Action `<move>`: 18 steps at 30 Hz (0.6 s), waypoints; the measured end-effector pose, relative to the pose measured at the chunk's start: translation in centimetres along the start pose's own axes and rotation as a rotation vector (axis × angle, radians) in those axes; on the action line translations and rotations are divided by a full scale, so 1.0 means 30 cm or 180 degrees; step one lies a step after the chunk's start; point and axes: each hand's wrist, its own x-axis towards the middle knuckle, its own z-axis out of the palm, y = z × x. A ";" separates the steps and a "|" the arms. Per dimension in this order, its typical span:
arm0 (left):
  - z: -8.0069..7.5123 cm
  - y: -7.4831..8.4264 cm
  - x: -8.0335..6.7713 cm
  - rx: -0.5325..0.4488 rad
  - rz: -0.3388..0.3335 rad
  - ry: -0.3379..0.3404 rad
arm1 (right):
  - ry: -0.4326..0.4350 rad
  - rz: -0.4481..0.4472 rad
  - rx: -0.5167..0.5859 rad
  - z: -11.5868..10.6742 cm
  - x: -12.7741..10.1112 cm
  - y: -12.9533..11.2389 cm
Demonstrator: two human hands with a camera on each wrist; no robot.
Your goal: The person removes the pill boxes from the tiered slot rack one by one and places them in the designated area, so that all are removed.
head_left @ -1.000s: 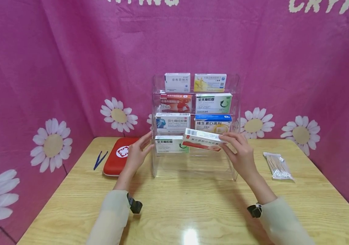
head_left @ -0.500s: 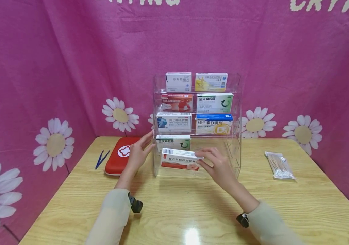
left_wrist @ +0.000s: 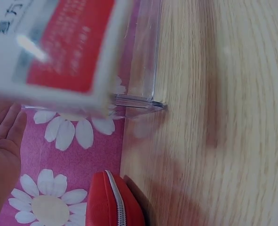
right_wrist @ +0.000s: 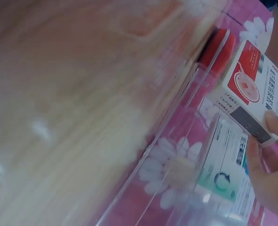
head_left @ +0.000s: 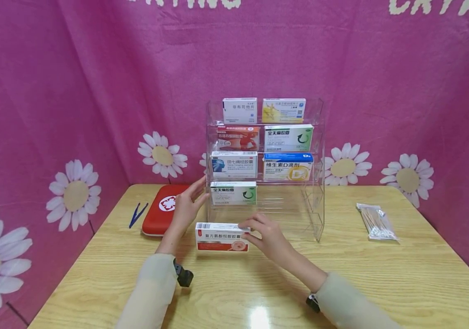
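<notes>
My right hand pinches the right end of a white-and-red medicine box, thumb and fingers on its edge. The box is in the air over the table, in front of the clear display rack. My left hand touches the rack's left side with fairly straight fingers; the left wrist view shows part of this hand at its left edge, with the box close above. Just behind the held box, a green-and-white medicine box stands on the rack's lowest filled tier.
Higher tiers carry several more boxes, including a blue-topped vitamin D box and a red box. Left of the rack lie a red first-aid case and blue tweezers. A bag of cotton swabs lies at the right.
My right hand has carried the white-and-red box left and down, away from the rack's front, and its front face now looks more level. The left hand stays at the rack's side.
</notes>
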 end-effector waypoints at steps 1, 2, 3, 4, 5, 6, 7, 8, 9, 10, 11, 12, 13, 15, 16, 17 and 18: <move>0.000 -0.001 0.000 0.0001 0.0000 0.0003 | -0.0038 0.0022 0.0017 0.008 0.001 -0.005; 0.000 -0.003 0.000 -0.0004 -0.0005 0.0006 | -0.0076 0.0048 0.0037 0.016 0.002 -0.010; 0.000 -0.004 0.000 -0.0009 -0.0011 0.0006 | -0.0112 0.0086 0.0053 0.023 0.004 -0.016; 0.001 -0.005 0.000 -0.0020 -0.0011 0.0007 | -0.0158 0.0133 0.0053 0.029 0.006 -0.021; 0.001 -0.006 0.000 -0.0036 -0.0012 0.0010 | -0.0213 0.0185 0.0060 0.035 0.008 -0.027; 0.001 -0.006 0.000 -0.0047 -0.0012 0.0011 | -0.0274 0.0245 0.0074 0.041 0.011 -0.032; 0.001 -0.007 0.000 -0.0054 -0.0016 0.0013 | -0.0343 0.0314 0.0098 0.046 0.014 -0.038; 0.002 -0.007 0.000 -0.0051 -0.0016 0.0014 | -0.0417 0.0381 0.0133 0.051 0.017 -0.042; 0.001 -0.006 -0.001 -0.0048 -0.0018 0.0014 | -0.0491 0.0443 0.0156 0.056 0.020 -0.047; 0.002 -0.006 0.000 -0.0043 -0.0019 0.0013 | -0.0557 0.0488 0.0175 0.061 0.022 -0.050; 0.002 -0.005 -0.001 -0.0038 -0.0031 0.0017 | -0.0619 0.0530 0.0200 0.066 0.024 -0.052; 0.002 -0.004 -0.001 -0.0038 -0.0043 0.0019 | -0.0662 0.0549 0.0206 0.071 0.026 -0.054; 0.002 -0.003 -0.001 -0.0034 -0.0044 0.0021 | -0.0704 0.0576 0.0231 0.076 0.027 -0.054; 0.002 -0.001 -0.001 -0.0051 -0.0032 0.0022 | -0.0753 0.0600 0.0275 0.085 0.031 -0.056; 0.002 -0.001 -0.001 -0.0060 -0.0024 0.0025 | -0.0766 0.0611 0.0302 0.090 0.033 -0.056; 0.002 0.000 -0.001 -0.0076 -0.0019 0.0029 | -0.0783 0.0631 0.0333 0.095 0.036 -0.056; 0.002 0.000 0.000 -0.0078 -0.0013 0.0031 | -0.0788 0.0641 0.0348 0.100 0.038 -0.057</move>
